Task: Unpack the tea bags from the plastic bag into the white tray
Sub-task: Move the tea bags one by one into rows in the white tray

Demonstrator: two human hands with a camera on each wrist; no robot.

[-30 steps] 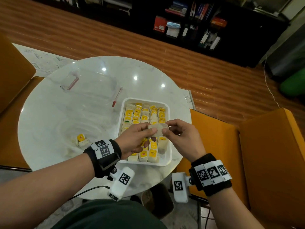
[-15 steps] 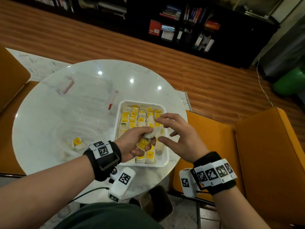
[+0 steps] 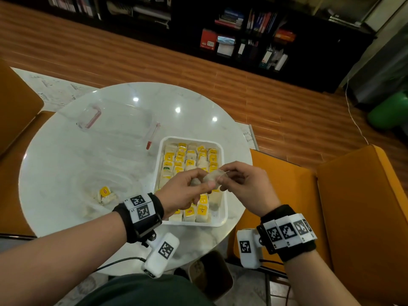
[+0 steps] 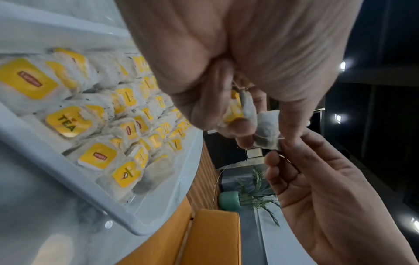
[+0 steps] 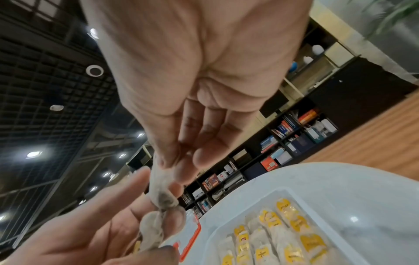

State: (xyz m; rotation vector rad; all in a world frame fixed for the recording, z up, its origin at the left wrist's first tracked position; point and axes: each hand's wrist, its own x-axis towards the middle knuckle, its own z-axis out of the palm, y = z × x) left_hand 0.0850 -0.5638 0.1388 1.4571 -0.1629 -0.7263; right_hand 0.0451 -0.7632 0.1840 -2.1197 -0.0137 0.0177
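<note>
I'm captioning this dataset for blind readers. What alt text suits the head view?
Both hands, left hand and right hand, pinch one tea bag between them above a white tray filled with yellow-tagged tea bags, on a round marble table.

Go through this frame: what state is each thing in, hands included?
left hand: grip pinches the tea bag.
right hand: pinches the same tea bag.
tea bag: held above the tray.
white tray: nearly full of tea bags.
plastic bag: flat on the table, a few tea bags inside.
</note>
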